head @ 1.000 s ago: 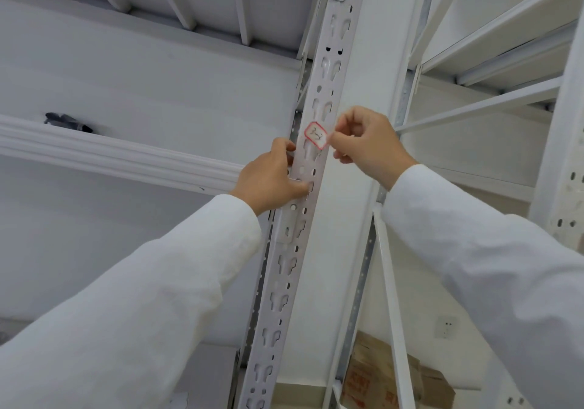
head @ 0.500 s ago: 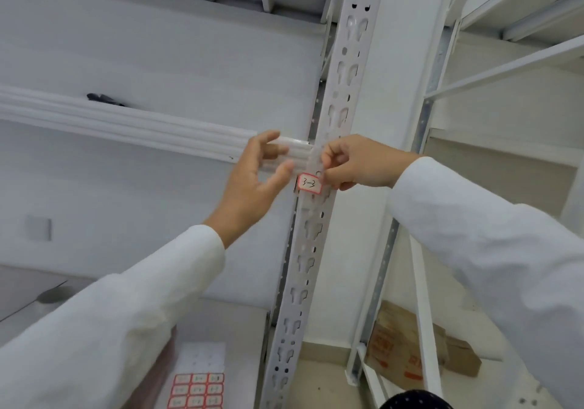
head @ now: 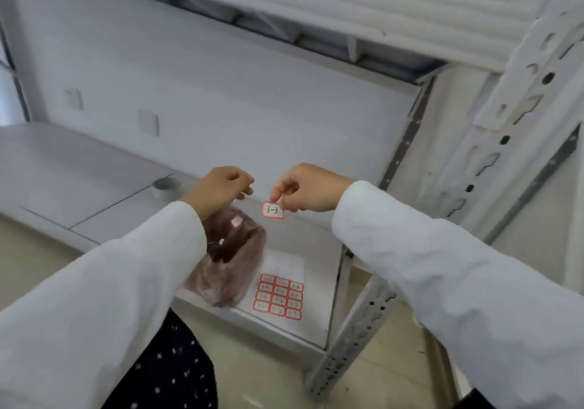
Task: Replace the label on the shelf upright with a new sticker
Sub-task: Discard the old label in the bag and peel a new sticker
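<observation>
My right hand pinches a small white label with a red border and "3-3" written on it, held in the air above the lower shelf. My left hand hovers just left of it with its fingers curled and nothing visible in them. The perforated white shelf upright runs down the right side, away from both hands. A white sheet of red-bordered stickers lies on the lower shelf below the hands.
A translucent pinkish plastic bag lies on the lower shelf board beside the sticker sheet. A roll of tape stands further back on the shelf. A white shelf beam crosses overhead. Beige floor lies below.
The label has come off the upright, carried down and left in my right hand. My left hand closed and dropped with it. The view has tilted down to the lower shelf.
</observation>
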Motion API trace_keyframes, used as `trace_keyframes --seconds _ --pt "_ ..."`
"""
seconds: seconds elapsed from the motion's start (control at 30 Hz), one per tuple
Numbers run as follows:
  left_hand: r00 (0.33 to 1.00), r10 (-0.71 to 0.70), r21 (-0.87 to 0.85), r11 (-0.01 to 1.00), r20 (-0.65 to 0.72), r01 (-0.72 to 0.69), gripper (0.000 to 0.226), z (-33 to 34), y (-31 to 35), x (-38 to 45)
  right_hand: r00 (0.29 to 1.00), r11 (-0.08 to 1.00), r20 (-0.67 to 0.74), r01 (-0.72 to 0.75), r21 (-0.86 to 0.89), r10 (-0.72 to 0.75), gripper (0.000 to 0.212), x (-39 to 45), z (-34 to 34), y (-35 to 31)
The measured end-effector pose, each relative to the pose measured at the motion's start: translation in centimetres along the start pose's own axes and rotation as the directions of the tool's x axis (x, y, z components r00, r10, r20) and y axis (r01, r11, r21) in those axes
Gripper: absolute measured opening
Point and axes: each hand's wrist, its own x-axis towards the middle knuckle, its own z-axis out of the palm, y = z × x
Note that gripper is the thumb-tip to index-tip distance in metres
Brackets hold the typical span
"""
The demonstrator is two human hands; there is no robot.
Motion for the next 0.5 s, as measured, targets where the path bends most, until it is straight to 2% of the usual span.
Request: trace_keyframes --seconds 0.07,0.17,0.2,0.33,0.5 --pt "0.995 -0.045 0.095 0.994 -0.087 0.053 0.015 -1.9 -3.3 0.7 1.0 0.999 -0.018 -0.016 0.029 0.017 0.019 3.0 2.6 0.9" --pt "0.947 -0.143 0.066 0.983 -0.287 0.169 0.019 -4.5 -6.5 0.9 0.998 0.997 -0.034 -0.058 0.051 0.059 0.018 7.1 6.1 1.8" --pt "0.934 -0.166 0.074 0.977 -0.316 0.199 0.021 -4.9 -7.2 1.0 0.996 0.995 -0.03 -0.084 0.057 0.086 0.019 8.4 7.1 2.0" --pt "0.916 -0.217 0.138 0.951 -0.337 0.276 0.023 -4.6 -7.8 0.9 0.987 0.985 -0.036 -0.156 0.077 0.159 0.023 12.8 10.9 1.7" --pt "0.914 -0.172 0.204 0.944 -0.367 0.26 0.026 -3.9 -8.0 2.2 0.992 0.991 -0.014 -0.121 0.061 0.122 0.013 15.0 13.7 0.5"
